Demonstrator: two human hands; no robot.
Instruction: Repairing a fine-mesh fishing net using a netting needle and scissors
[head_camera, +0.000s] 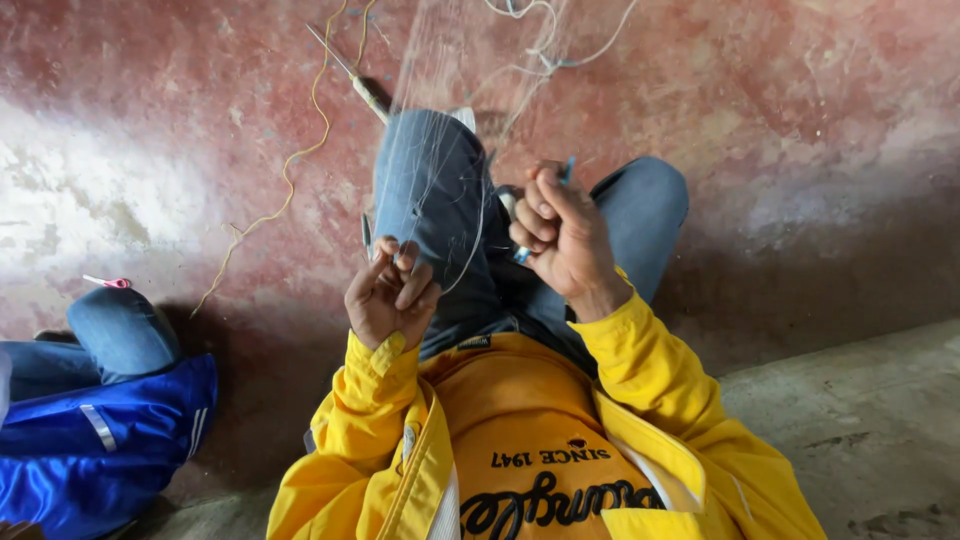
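Clear net (440, 170) drapes over the knee (430, 160), left hand (392, 295) pinching its near edge, right hand (562, 235) fisted on a blue needle (568, 170) just right of it.

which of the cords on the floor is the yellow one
The yellow cord is the thin wavy one trailing down the red floor at left; the pale cords loop at top centre, above the right hand.

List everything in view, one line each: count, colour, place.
Fine translucent fishing net: one, pale, draped over the raised knee.
Thin yellow cord: one, yellow, winding across the red floor.
White cord: one, whitish, top centre.
Pink-handled small tool: one, pink, on the floor at left.
Neighbouring person in blue shiny jacket and jeans: one, lower left.
Yellow zip jacket: one, worn.
Left hand: pinching net threads.
Right hand: gripping a slim blue netting tool.
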